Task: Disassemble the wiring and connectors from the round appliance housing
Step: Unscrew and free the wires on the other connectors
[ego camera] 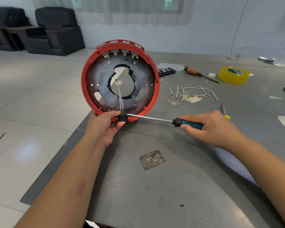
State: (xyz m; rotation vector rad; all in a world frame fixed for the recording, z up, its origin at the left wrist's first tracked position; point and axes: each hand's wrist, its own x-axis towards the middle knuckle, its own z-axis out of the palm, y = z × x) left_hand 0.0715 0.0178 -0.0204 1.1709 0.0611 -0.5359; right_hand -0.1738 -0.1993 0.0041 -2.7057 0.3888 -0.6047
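Gripping the near rim of the round red plastic appliance housing (120, 76), the left hand (105, 124) pinches a small black connector block (122, 118) between thumb and curled fingers, so its grip is closed on that block. The right hand's (209, 127) grip is wrapped round the teal-and-black handle of a screwdriver (163, 120), whose steel shaft runs left until its tip meets the connector block.

The housing stands on edge at the near left corner of the grey metal desk (155, 186), its open side facing the camera. Inside it sits a dark scorched metal plate with a large irregular hole in the middle. Two thin white wires (120, 97) rise from the connector block across that hole to a small ring terminal. Four grey switch blocks with brass tabs (120, 52) line the far inner rim.

To the right of the housing, loose white wire pieces with brass terminals (194, 92) lie scattered on the desk. Farther off lie a wooden-handled screwdriver (199, 74) and a yellow roll of tape (233, 74). A yellow-handled tool (225, 112) lies just beyond the right hand.
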